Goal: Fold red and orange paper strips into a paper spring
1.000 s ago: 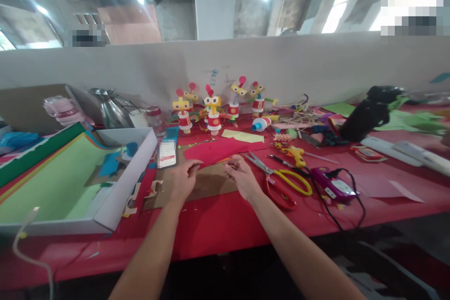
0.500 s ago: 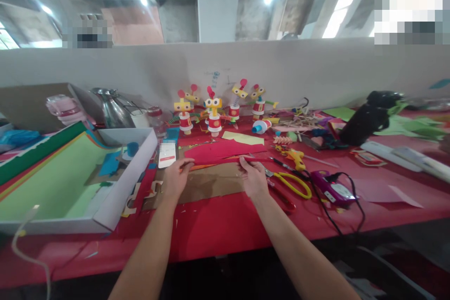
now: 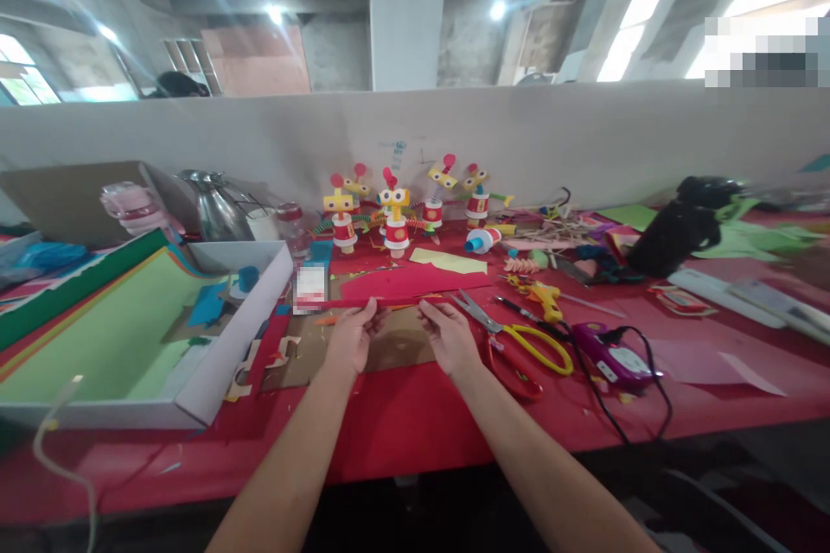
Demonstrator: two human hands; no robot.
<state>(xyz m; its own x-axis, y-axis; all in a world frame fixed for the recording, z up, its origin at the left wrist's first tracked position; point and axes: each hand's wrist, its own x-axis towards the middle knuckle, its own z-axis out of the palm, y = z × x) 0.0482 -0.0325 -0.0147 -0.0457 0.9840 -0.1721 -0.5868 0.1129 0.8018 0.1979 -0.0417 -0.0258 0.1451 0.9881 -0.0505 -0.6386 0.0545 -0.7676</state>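
Observation:
My left hand (image 3: pixel 352 339) and my right hand (image 3: pixel 450 333) pinch a narrow red paper strip (image 3: pixel 398 302), held level between them. One end of the strip sticks out to the left past my left hand. Under my hands lies a brown cardboard sheet (image 3: pixel 399 347), with a bit of orange paper (image 3: pixel 328 320) on it. A larger red paper piece (image 3: pixel 421 278) lies just beyond the strip. Right of my right hand are yellow-handled scissors (image 3: pixel 533 345) with their blades apart, and a red-handled tool (image 3: pixel 515 373) partly under them.
Several paper robot figures (image 3: pixel 396 229) stand at the back. A white box (image 3: pixel 213 389) with coloured sheets is at left, a phone (image 3: pixel 309 287) beside it. To the right are a yellow glue gun (image 3: pixel 548 302), a purple power socket (image 3: pixel 613 356) with cables, and a black bottle (image 3: pixel 674 229).
My hands have come closer together, the left one moving right. The orange strip that was near my left fingers is now mostly hidden, and the red strip extends left past that hand.

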